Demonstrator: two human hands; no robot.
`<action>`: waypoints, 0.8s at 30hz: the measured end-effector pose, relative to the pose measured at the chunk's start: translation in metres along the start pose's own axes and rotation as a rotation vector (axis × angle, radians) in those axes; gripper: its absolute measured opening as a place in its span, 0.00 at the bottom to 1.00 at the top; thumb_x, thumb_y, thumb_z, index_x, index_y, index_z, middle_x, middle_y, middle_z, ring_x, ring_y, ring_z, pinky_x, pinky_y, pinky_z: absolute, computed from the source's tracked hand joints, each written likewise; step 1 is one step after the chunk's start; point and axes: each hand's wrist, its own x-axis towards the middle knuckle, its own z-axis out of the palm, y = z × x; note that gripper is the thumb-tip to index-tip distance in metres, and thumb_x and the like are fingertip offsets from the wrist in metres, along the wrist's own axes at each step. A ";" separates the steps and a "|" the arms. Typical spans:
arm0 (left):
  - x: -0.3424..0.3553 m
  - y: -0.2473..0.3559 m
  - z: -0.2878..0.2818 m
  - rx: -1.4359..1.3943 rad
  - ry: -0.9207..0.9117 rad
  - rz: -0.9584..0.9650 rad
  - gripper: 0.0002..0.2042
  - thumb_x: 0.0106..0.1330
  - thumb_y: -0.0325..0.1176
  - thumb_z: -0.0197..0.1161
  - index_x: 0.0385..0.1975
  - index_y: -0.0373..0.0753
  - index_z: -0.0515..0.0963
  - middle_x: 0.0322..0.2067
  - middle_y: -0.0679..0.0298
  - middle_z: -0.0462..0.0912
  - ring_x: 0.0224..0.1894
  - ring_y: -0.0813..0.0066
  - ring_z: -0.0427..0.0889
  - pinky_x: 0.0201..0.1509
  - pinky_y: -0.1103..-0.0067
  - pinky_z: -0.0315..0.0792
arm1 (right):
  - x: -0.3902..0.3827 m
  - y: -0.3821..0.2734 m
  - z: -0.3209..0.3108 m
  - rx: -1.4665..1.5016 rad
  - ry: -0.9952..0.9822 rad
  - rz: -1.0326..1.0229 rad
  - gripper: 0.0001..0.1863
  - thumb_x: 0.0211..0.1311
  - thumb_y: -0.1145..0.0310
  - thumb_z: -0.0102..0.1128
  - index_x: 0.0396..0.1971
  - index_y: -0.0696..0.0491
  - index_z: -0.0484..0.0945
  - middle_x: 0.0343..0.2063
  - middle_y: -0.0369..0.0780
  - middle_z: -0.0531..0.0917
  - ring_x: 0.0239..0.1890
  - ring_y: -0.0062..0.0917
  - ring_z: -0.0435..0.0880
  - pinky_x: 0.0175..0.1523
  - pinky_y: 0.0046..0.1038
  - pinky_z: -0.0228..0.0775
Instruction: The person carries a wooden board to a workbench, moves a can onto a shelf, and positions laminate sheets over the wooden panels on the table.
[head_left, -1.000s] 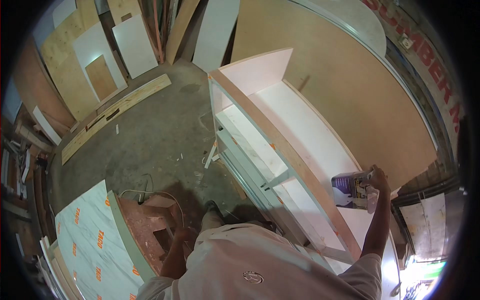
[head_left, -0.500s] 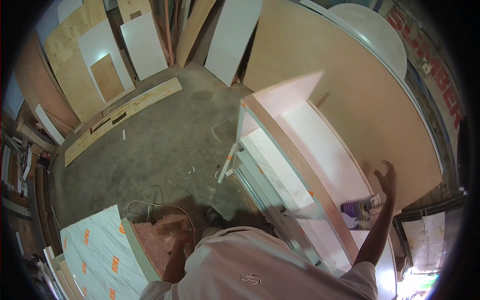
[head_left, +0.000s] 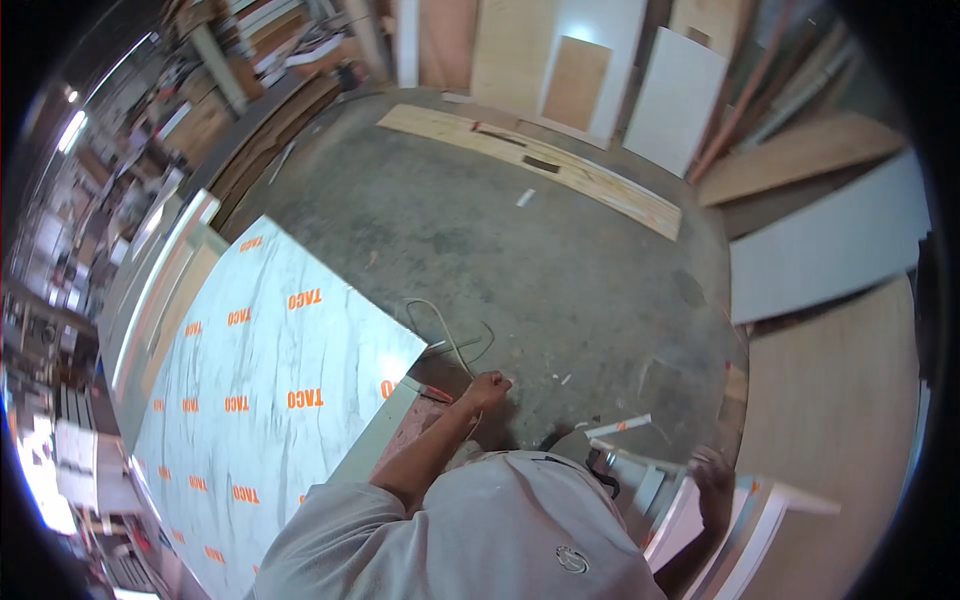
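My left hand (head_left: 488, 388) is over the floor beside the marble-patterned panel, its fingers curled closed. A thin pale cord (head_left: 447, 328) loops on the floor and passes at this hand; whether the fingers grip it, I cannot make out. The large white marble-patterned panel (head_left: 270, 370), with orange print, lies to the left of my left arm. My right hand (head_left: 712, 470) is smeared by motion, beside the white cabinet frame (head_left: 765, 530) at the lower right. Its fingers are too blurred to read.
A long plywood strip (head_left: 600, 187) lies across the far floor. White boards (head_left: 680, 95) and plywood sheets lean at the back. A large brown panel (head_left: 830, 400) stands on the right. A small white offcut (head_left: 525, 198) lies on the concrete floor (head_left: 600, 300).
My view has swung left, bringing the marble-patterned panel to the middle left and the cabinet to the lower right edge. My left hand has come forward, clear of the panel's edge.
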 end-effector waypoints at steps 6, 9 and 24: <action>0.000 0.012 -0.031 -0.607 0.159 -0.195 0.16 0.65 0.48 0.62 0.29 0.40 0.76 0.24 0.69 0.73 0.27 0.78 0.74 0.33 0.76 0.69 | 0.206 -0.014 0.048 -0.052 -0.287 -0.030 0.17 0.59 0.72 0.61 0.47 0.64 0.76 0.38 0.41 0.82 0.41 0.21 0.80 0.49 0.21 0.71; 0.008 0.023 -0.051 -0.924 0.368 -0.241 0.20 0.63 0.53 0.64 0.35 0.40 0.75 0.29 0.66 0.75 0.30 0.74 0.78 0.37 0.75 0.73 | 0.305 -0.045 0.057 -0.135 -0.353 -0.028 0.17 0.58 0.73 0.61 0.46 0.65 0.76 0.37 0.41 0.82 0.40 0.22 0.80 0.48 0.23 0.71; 0.116 0.061 -0.181 -1.735 1.302 0.195 0.39 0.54 0.64 0.67 0.53 0.39 0.61 0.47 0.46 0.69 0.47 0.49 0.77 0.53 0.62 0.76 | 0.654 -0.187 0.268 -0.322 -0.977 -0.205 0.16 0.58 0.66 0.62 0.42 0.62 0.79 0.32 0.40 0.84 0.35 0.21 0.82 0.42 0.24 0.73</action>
